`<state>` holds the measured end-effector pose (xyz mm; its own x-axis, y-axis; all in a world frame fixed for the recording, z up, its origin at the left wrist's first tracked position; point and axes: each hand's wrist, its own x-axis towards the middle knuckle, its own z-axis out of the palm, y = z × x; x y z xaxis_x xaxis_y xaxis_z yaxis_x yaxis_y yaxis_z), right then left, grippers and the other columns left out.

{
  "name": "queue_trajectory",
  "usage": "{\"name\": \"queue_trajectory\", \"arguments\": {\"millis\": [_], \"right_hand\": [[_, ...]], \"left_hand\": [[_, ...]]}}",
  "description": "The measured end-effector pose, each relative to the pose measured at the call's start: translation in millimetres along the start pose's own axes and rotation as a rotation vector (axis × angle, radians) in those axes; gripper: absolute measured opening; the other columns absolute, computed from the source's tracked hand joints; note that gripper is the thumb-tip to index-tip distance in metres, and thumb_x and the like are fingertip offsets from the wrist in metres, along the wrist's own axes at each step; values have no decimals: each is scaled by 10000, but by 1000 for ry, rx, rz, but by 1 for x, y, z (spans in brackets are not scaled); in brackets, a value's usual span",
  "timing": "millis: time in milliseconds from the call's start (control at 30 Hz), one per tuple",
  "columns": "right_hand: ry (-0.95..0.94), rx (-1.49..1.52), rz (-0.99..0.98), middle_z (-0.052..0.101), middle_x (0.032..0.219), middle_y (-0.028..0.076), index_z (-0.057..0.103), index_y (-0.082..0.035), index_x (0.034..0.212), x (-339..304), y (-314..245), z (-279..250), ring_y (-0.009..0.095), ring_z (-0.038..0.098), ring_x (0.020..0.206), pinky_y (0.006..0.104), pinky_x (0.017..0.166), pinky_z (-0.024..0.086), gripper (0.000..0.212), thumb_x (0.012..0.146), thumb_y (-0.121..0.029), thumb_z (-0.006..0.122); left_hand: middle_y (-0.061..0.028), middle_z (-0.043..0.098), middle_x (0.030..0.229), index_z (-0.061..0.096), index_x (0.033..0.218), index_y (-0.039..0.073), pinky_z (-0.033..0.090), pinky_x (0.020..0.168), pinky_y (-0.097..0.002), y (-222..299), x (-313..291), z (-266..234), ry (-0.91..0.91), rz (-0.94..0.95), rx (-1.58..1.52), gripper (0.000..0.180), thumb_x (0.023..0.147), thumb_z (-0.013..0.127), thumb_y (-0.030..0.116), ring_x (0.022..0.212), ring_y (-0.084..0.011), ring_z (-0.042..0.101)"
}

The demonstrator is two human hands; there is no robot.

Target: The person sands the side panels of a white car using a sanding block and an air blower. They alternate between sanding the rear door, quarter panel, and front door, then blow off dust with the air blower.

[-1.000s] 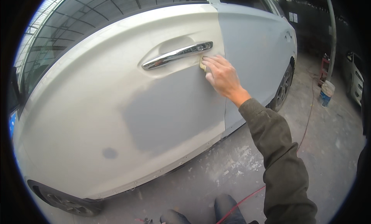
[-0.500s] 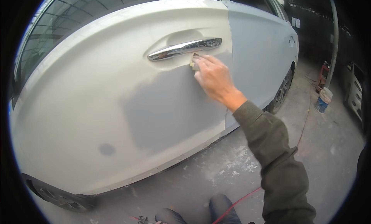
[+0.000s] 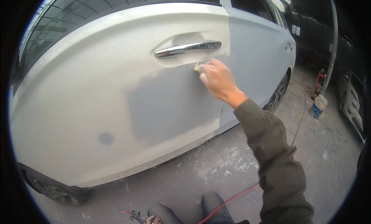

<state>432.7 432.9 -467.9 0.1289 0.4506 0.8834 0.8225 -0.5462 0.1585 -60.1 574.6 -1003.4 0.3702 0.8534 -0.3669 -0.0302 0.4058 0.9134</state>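
My right hand [image 3: 219, 81] pinches a small yellowish sanding pad [image 3: 197, 67] against the car door [image 3: 81, 96], just below the chrome door handle [image 3: 187, 49]. The pad lies near the upper edge of a smooth grey patch [image 3: 166, 104] on the off-white door; the fingers partly cover it. At the bottom edge my left hand [image 3: 154, 220] shows only its fingertips, curled round a dark gun-like tool [image 3: 137, 216] with a red tip. The rest of that hand is out of the picture.
A grey rear door [image 3: 257, 50] adjoins on the right. A red hose [image 3: 243, 192] crosses my lap and the dusty floor [image 3: 232, 146]. Farther right stand a paint bucket [image 3: 318, 106], a red stand [image 3: 319, 82], a post [image 3: 331, 50] and another car [image 3: 353, 100].
My right hand and the pad have moved slightly down, away from the handle. The view has shifted a little, and more of my left fingers and the gun-like tool now shows.
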Motion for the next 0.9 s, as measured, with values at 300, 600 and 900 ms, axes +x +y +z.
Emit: {"name": "queue_trajectory", "arguments": {"millis": [300, 600, 900], "right_hand": [[107, -114, -107, 649, 1256, 175, 649, 26, 1175, 5, 1, 7, 314, 581, 1213, 415, 1044, 464, 387, 821, -129, 638], [82, 67, -90, 618, 1302, 203, 633, 49, 1199, 1, -28, 24, 329, 552, 1260, 422, 1113, 410, 422, 812, -117, 609], [160, 125, -63, 688, 1166, 174, 688, 34, 1087, 12, -57, 32, 301, 602, 1166, 408, 1067, 452, 326, 809, -124, 629]], "left_hand": [[-86, 608, 759, 593, 1135, 93, 430, 489, -294, -14, 11, -8, -10, 13, -71, 359, 799, 690, 12, 525, -180, 529], [-87, 624, 822, 602, 1131, 88, 455, 516, -294, -20, 8, -8, -1, -7, -30, 359, 796, 702, 9, 570, -172, 544], [-89, 635, 851, 618, 1119, 106, 469, 542, -303, -11, 12, 9, -7, -6, 26, 336, 806, 699, 17, 618, -174, 562]]}}
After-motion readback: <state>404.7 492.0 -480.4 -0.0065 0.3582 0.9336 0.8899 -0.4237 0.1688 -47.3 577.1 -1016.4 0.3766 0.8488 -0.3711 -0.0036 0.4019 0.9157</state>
